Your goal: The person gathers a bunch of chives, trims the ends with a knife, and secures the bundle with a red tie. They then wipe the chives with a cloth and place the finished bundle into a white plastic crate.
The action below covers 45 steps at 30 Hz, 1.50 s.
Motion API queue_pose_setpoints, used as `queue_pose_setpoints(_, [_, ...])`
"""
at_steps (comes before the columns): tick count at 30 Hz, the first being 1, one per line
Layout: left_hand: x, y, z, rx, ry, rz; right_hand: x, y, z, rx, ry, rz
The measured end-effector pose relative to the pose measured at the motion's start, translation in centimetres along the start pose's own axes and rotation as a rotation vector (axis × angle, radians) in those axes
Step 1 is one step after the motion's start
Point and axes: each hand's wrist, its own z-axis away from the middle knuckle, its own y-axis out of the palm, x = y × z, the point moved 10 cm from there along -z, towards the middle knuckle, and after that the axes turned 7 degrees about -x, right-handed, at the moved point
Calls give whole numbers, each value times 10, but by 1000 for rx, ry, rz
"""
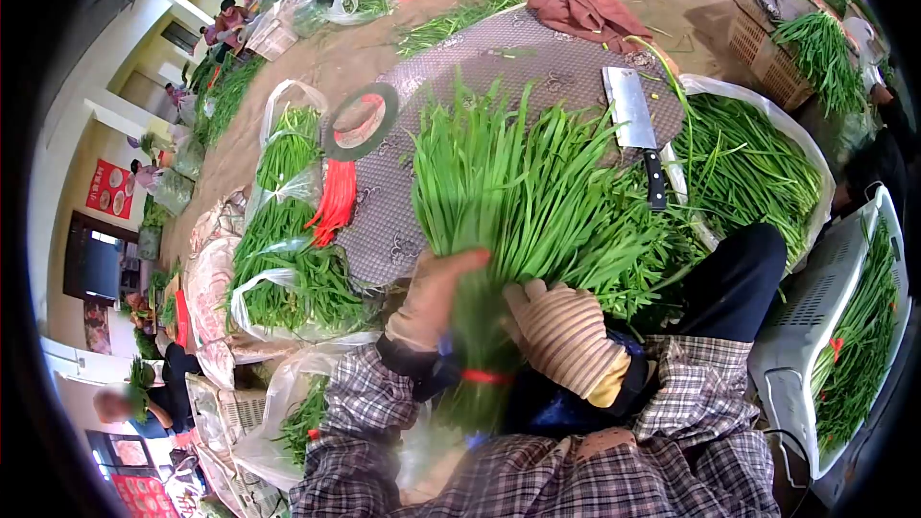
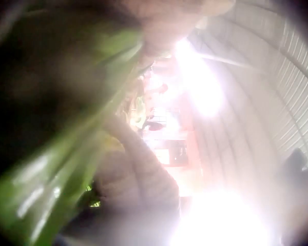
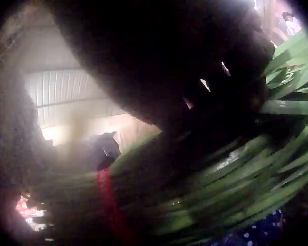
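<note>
A bundle of long green leaves [image 1: 480, 326] stands between the hands in the head view, its tops fanned over the round table and a red band [image 1: 487, 377] round its lower part. On its left side, the left hand [image 1: 432, 297] has its fingers curled round the bundle. The right hand [image 1: 566, 336], in a striped glove, grips the bundle's right side with bent fingers. In the right wrist view the dark right hand [image 3: 195, 66] lies over the leaves [image 3: 236, 174], near the red band [image 3: 107, 200]. Blurred leaves [image 2: 51, 179] fill the left part of the left wrist view.
On the round patterned table [image 1: 384, 221] are a cleaver [image 1: 630, 110], a tape roll [image 1: 361, 122], red strips [image 1: 336, 201] and a brown cloth [image 1: 590, 14]. Bags of greens [image 1: 753, 168] stand at both sides. A white crate [image 1: 796, 355] is at the right.
</note>
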Motion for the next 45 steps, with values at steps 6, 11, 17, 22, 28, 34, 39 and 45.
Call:
queue_pose_setpoints(6, [-6, 6, 3, 59, 79, 40, 3, -2, -9, -91, -89, 69])
queue_pose_setpoints(11, [-8, 10, 5, 72, 105, 57, -20, -31, -21, -145, -81, -436])
queue_pose_setpoints(17, [-1, 12, 2, 43, 81, 27, -72, 24, -52, -86, 297, -804])
queue_pose_setpoints(22, [4, 7, -3, 47, 70, 34, -86, 51, -43, 6, 461, -1238])
queue_pose_setpoints(28, [-5, 14, 3, 44, 76, 61, -90, 46, -27, 39, 538, -1278])
queue_pose_setpoints(34, [-17, 23, 20, 55, 64, 122, -79, 18, -9, -200, 370, -1354])
queue_pose_setpoints(39, [-44, 25, 8, 23, 166, 46, -103, 2, -12, -151, 502, -1502])
queue_pose_setpoints(45, [-92, 62, -20, 114, 237, 122, -212, -132, -86, -618, 319, -691])
